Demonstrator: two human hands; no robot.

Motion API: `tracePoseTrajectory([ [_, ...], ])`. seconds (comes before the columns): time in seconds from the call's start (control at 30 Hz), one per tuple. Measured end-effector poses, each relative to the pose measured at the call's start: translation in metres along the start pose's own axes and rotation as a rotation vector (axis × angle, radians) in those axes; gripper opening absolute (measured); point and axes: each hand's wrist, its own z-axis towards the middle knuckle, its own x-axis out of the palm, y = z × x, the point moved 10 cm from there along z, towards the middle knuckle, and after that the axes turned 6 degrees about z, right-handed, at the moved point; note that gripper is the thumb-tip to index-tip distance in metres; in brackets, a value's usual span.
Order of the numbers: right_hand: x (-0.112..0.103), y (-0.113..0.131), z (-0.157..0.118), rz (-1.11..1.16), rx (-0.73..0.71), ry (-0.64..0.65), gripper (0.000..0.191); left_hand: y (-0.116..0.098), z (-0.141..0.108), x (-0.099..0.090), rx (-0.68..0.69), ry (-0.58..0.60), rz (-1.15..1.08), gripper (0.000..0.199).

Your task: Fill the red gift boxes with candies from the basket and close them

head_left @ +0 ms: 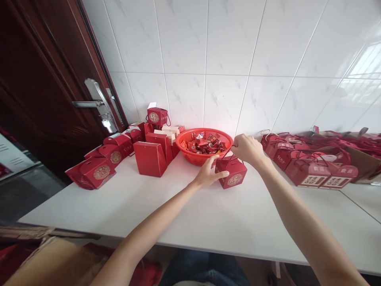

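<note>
A small red gift box (233,178) with a gold round emblem stands on the white table (190,222), in front of the basket. My left hand (208,172) rests against its left side, thumb and fingers spread apart. Above the box's right side, my right hand (247,149) is closed, pinching the dark cord handle at the top. Just behind the box sits a red plastic basket (190,159) filled with red-wrapped candies (204,143).
Red gift boxes (111,153) line the table's left, beside upright flat red boxes (149,159). More handled boxes (311,171) and a cardboard carton (361,163) of red ribbon-like material stand at right. A tiled wall (190,95) closes the back; a door handle (89,104) is left.
</note>
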Motion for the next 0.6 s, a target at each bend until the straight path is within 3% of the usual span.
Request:
tracePoseTrajectory([
  [0.27, 0.008, -0.009, 0.001, 0.088, -0.043, 0.035, 0.013, -0.003, -0.008, 0.000, 0.047, 0.037, -0.076, 0.075],
  [0.43, 0.011, 0.001, -0.003, 0.211, -0.140, 0.086, 0.014, -0.022, 0.002, -0.006, 0.107, 0.058, -0.030, 0.071],
  [0.6, 0.013, 0.008, -0.007, 0.265, -0.183, 0.099, 0.016, -0.030, 0.014, 0.000, 0.112, 0.111, 0.053, 0.038],
])
